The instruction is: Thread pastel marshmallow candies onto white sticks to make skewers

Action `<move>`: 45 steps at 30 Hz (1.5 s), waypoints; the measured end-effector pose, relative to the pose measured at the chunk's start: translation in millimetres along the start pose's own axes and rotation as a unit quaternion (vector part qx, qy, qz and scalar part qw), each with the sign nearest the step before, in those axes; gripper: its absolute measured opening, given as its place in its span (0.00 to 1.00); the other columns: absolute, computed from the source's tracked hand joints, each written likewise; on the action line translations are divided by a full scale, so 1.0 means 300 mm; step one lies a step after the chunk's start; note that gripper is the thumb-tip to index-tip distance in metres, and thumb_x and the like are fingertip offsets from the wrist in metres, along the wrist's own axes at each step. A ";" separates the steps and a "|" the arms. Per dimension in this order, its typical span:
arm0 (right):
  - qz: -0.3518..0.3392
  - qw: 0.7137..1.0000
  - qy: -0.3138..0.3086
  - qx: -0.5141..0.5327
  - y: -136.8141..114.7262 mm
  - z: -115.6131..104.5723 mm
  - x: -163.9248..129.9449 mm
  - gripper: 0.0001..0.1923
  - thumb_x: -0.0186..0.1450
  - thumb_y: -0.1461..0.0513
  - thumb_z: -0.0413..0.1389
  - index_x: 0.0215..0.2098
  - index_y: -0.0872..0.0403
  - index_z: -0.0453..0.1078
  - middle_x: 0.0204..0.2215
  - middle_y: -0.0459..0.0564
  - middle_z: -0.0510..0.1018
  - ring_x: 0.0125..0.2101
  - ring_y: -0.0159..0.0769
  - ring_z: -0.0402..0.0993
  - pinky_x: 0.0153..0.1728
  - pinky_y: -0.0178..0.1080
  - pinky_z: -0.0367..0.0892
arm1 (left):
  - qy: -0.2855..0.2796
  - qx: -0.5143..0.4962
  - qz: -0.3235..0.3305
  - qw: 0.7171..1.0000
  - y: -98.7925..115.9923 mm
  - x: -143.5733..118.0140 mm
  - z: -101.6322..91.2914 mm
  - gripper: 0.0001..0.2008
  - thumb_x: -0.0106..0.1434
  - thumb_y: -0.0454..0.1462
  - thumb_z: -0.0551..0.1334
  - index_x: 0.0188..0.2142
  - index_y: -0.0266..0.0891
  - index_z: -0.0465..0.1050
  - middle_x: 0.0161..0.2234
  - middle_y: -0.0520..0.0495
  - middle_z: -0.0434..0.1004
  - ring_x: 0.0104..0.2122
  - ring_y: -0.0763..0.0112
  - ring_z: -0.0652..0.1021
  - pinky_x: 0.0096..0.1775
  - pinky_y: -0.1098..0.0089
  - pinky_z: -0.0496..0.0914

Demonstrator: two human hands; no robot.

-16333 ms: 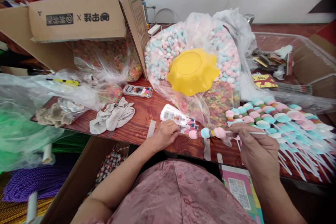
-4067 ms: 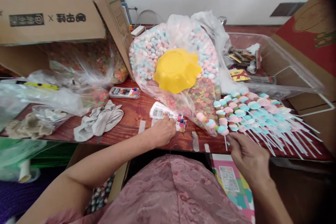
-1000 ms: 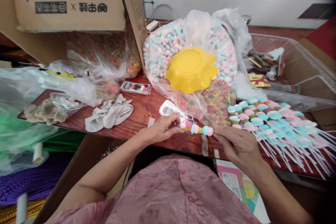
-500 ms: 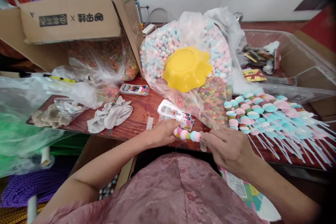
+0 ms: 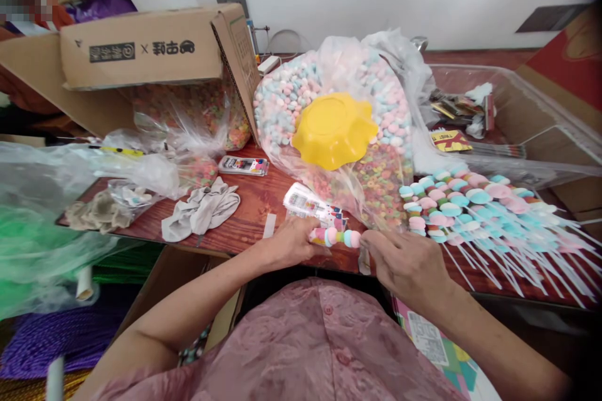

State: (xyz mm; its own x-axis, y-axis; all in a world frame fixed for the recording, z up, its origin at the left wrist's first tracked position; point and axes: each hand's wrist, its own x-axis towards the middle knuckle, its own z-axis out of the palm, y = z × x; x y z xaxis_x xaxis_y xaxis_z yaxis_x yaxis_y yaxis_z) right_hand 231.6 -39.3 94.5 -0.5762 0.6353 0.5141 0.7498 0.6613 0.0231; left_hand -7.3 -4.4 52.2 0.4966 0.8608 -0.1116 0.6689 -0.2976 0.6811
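- While the left hand (image 5: 295, 243) pinches one end of a marshmallow skewer (image 5: 336, 237) and the right hand (image 5: 409, 263) pinches the other, the skewer runs roughly level at the lower centre of the frame, close to the near edge of the table (image 5: 249, 200).
- If the fingers squeeze too hard, the pink and blue pieces, which look soft, could flatten or crack apart.
- Should either pinch slip, the skewer could drop past the near edge onto the shirt (image 5: 324, 351), because it is held so close to that edge.
- Since the fanned stack of printed cards (image 5: 310, 202) lies just beyond the left hand, a brush of the knuckles could scatter it.
- A wide swing of the right arm could drag the pile of marshmallow skewers (image 5: 470, 213) at the right of the frame, as its white sticks jut toward the near edge.
- Fingers cover both ends of the held skewer, so its stick is out of sight; the colourful patch at its left end is too small to read as candy or wrapper.
- Flaps of the cardboard box (image 5: 141, 44) at upper left hide part of the bag of ring candies (image 5: 188, 106), and the right border cuts off the clear plastic bin (image 5: 498, 71).
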 end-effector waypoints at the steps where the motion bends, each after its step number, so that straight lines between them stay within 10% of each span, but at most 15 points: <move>1: 0.001 1.000 -0.004 0.015 0.000 0.000 -0.002 0.12 0.67 0.69 0.47 0.31 0.54 0.70 0.20 0.44 0.73 0.20 0.30 0.65 0.25 0.38 0.50 | 0.002 0.029 -0.001 1.000 0.002 -0.003 0.003 0.12 0.56 0.44 0.68 0.35 0.39 0.72 0.30 0.51 0.76 0.30 0.68 0.74 0.30 0.72 0.61; 22: -0.044 0.990 -0.127 0.049 -0.064 0.017 -0.003 0.10 0.62 0.72 0.48 0.29 0.54 0.68 0.22 0.45 0.74 0.20 0.32 0.63 0.26 0.39 0.46 | -0.015 0.029 0.011 0.999 0.026 -0.049 -0.016 0.06 0.56 0.34 0.64 0.35 0.40 0.74 0.31 0.49 0.78 0.30 0.67 0.75 0.30 0.71 0.61; 28: 0.004 0.999 -0.016 0.042 -0.074 0.026 0.015 0.10 0.66 0.70 0.49 0.29 0.55 0.69 0.18 0.45 0.71 0.20 0.31 0.64 0.26 0.39 0.48 | 0.028 -0.020 -0.005 0.999 0.016 -0.046 0.008 0.05 0.57 0.35 0.64 0.35 0.39 0.73 0.30 0.48 0.77 0.30 0.67 0.74 0.32 0.71 0.63; 37: -0.155 0.986 0.043 0.039 0.017 0.044 0.058 0.11 0.67 0.69 0.48 0.34 0.55 0.71 0.20 0.44 0.71 0.23 0.30 0.63 0.28 0.39 0.51 | -0.228 -0.357 -0.071 0.903 0.057 -0.057 -0.018 0.23 0.47 0.47 0.73 0.24 0.39 0.60 0.18 0.60 0.58 0.19 0.79 0.62 0.22 0.74 0.61; 45: -0.166 0.979 -0.029 0.118 -0.001 0.039 0.037 0.13 0.67 0.69 0.46 0.29 0.55 0.69 0.19 0.44 0.68 0.21 0.31 0.58 0.26 0.40 0.47 | -0.228 -0.356 -0.106 0.900 0.036 -0.042 0.021 0.25 0.42 0.49 0.75 0.26 0.38 0.63 0.20 0.60 0.62 0.20 0.79 0.64 0.23 0.75 0.60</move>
State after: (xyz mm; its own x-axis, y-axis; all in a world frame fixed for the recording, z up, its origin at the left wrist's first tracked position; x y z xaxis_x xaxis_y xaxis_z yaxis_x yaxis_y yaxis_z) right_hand 221.0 -27.8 90.1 -0.7980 0.3868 0.4621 0.4264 0.9043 -0.0207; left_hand -2.9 -21.0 56.3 0.6837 0.5594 -0.4687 0.3327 0.3327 0.8824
